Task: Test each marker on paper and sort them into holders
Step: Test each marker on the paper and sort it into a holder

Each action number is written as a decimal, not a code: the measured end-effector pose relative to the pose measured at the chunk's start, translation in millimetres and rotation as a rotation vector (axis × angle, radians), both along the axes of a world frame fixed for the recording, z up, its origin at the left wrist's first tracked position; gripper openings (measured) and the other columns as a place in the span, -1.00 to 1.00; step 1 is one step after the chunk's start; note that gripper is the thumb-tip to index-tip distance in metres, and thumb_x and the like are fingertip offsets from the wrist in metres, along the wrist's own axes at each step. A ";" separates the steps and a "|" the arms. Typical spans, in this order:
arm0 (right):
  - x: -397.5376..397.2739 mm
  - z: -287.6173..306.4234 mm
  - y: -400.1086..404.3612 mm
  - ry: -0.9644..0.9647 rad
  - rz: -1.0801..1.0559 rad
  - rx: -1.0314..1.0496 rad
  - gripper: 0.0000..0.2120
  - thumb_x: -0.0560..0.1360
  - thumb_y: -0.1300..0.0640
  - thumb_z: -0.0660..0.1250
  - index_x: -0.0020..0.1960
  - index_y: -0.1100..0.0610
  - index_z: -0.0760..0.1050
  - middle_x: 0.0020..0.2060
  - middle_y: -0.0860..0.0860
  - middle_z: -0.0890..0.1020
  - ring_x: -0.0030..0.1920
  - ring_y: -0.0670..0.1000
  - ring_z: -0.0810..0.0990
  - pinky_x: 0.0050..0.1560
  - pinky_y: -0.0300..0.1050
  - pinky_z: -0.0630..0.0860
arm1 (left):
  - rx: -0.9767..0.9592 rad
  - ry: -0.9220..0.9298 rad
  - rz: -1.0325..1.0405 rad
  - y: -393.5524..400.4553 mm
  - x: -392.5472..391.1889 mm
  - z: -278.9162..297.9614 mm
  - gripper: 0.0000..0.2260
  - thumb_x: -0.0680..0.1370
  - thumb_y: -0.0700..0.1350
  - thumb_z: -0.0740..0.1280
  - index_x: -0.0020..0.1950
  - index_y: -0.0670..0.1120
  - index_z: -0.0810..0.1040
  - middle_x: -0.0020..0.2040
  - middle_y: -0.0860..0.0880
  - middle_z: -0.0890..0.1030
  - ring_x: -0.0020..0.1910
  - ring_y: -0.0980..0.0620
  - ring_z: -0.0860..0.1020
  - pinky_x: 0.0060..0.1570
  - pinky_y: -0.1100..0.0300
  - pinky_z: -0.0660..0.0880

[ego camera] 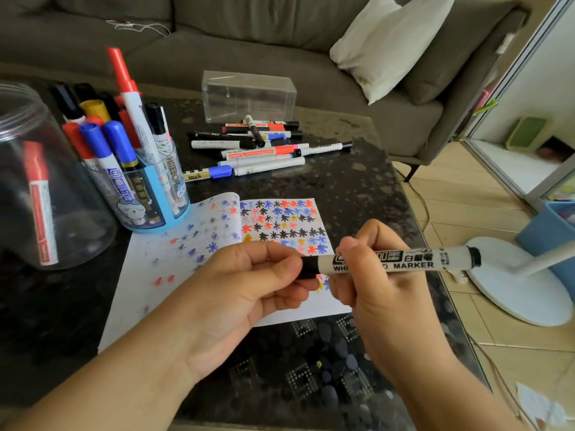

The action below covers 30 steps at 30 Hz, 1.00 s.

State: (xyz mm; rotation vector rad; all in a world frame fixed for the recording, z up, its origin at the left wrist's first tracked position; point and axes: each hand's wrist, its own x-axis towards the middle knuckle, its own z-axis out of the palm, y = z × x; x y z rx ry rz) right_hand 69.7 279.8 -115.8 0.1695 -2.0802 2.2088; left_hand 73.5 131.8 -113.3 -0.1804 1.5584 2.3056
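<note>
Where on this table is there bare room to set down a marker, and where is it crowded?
Bare dark table lies right of the paper, below the loose marker pile. Another bare patch lies left of the paper, below the clear jar. Crowded: the far left, where jar, blue holder and pile sit close.

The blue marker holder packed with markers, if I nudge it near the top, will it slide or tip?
The blue marker holder probably tips rather than slides: tall markers stick out far above its rim, making it look top-heavy. Its base partly sits on the paper, so it may also drag the sheet.
</note>
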 end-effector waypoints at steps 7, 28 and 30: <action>11.0 27.8 -8.5 0.058 0.142 -0.037 -0.85 0.36 0.04 0.46 -0.18 0.08 0.55 -0.43 -0.04 0.57 -0.41 -0.14 0.50 -0.36 -0.31 0.45 | -0.241 0.242 0.071 -10.2 -6.4 19.0 -0.80 0.38 -0.08 0.33 -0.04 -0.04 0.65 -0.17 -0.06 0.68 -0.18 0.04 0.62 -0.11 0.11 0.47; 201.7 -25.8 -289.0 0.481 1.012 0.842 -0.64 0.45 0.20 0.37 0.21 -0.04 0.49 -0.19 -0.13 0.58 -0.16 -0.11 0.58 -0.04 -0.15 0.56 | -1.378 -0.006 0.825 -274.2 357.4 -24.0 -0.89 0.50 -0.11 0.34 -0.03 0.10 0.52 -0.11 0.21 0.56 -0.07 0.30 0.51 -0.12 0.50 0.35; 215.6 -40.5 -315.2 0.490 1.098 0.909 -0.58 0.47 0.15 0.36 0.30 -0.08 0.42 -0.09 -0.14 0.56 -0.12 -0.14 0.54 0.04 -0.16 0.55 | -1.432 -0.064 0.857 -282.3 381.3 -31.7 -0.90 0.50 -0.08 0.34 0.00 0.05 0.51 -0.10 0.19 0.56 -0.05 0.25 0.50 -0.11 0.46 0.35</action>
